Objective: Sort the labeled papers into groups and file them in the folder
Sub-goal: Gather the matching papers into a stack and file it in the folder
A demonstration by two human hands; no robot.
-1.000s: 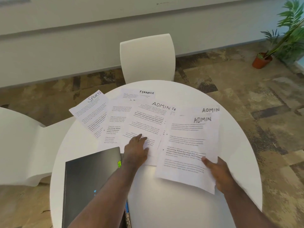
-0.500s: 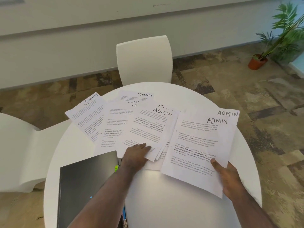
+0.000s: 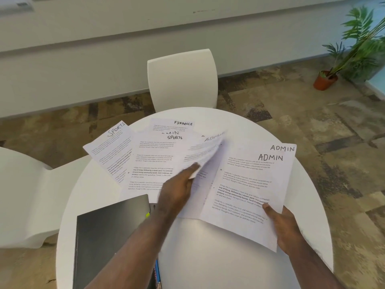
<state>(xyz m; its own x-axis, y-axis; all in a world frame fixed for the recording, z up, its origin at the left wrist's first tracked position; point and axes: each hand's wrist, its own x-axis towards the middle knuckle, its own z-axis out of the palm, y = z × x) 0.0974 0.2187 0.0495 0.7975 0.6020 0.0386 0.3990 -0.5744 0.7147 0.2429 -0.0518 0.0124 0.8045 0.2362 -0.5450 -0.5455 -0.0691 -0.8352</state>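
My right hand (image 3: 285, 224) grips the lower right corner of two stacked ADMIN sheets (image 3: 248, 184), held just above the round white table (image 3: 208, 263). My left hand (image 3: 177, 190) pinches the bottom edge of another ADMIN sheet (image 3: 206, 153), lifted and blurred, beside the right-hand stack. Flat on the table lie a SPORTS sheet (image 3: 154, 163), a second SPORTS sheet (image 3: 112, 151) hanging over the left edge, and a FINANCE sheet (image 3: 173, 126) at the back. A dark folder (image 3: 110, 240) lies closed at the near left.
A white chair (image 3: 183, 78) stands behind the table and another white chair (image 3: 23, 197) on the left. A potted plant (image 3: 354, 51) stands on the floor at the far right. Something blue (image 3: 157, 272) pokes out beside the folder.
My left hand has taken hold of the middle ADMIN sheet and lifted it toward the right-hand stack, uncovering a SPORTS sheet. The right hand's ADMIN sheets have shifted slightly right.
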